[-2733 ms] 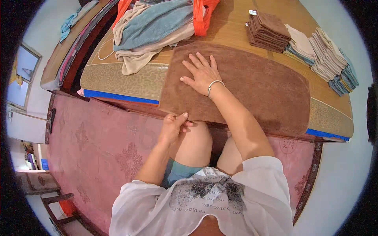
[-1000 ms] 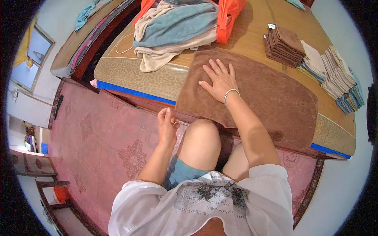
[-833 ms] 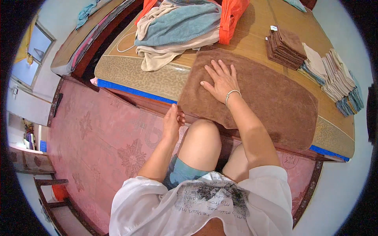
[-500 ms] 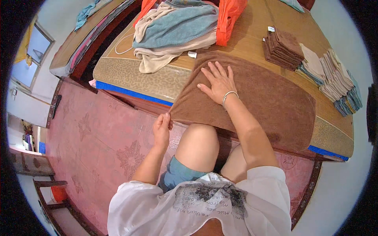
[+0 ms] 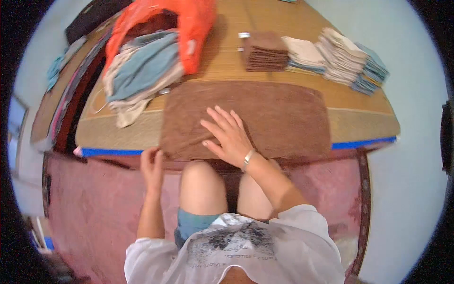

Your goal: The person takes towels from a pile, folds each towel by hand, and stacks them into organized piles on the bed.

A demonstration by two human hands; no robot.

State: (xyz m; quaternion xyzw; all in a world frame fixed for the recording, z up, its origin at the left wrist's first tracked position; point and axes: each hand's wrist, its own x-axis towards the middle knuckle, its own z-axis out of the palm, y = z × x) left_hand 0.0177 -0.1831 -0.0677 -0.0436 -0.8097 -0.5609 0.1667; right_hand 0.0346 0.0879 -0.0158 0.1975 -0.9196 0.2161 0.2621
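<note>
A brown towel (image 5: 283, 118) lies spread lengthwise along the near edge of the bed, its front edge by my knees. My right hand (image 5: 229, 137) rests flat on the left half of the towel, fingers apart. Low at the towel's near left corner, my left hand (image 5: 152, 168) has its fingers curled, with the thumb side against the corner. Slight blur softens the fingertips there. Small creases run through the cloth between my two hands.
Behind the towel stand folded stacks: brown towels (image 5: 265, 52), cream towels (image 5: 343, 56) and blue-grey towels (image 5: 371, 70). At the far left, an orange-red plastic bag (image 5: 197, 35) spills loose blue and cream towels (image 5: 146, 66). A blue strip (image 5: 364, 142) lines the bed's front edge.
My view has turned, so the bed edge looks level. My right hand has slid nearer the towel's front edge. The left corner, stretched out before, now lies squarer beside my left hand.
</note>
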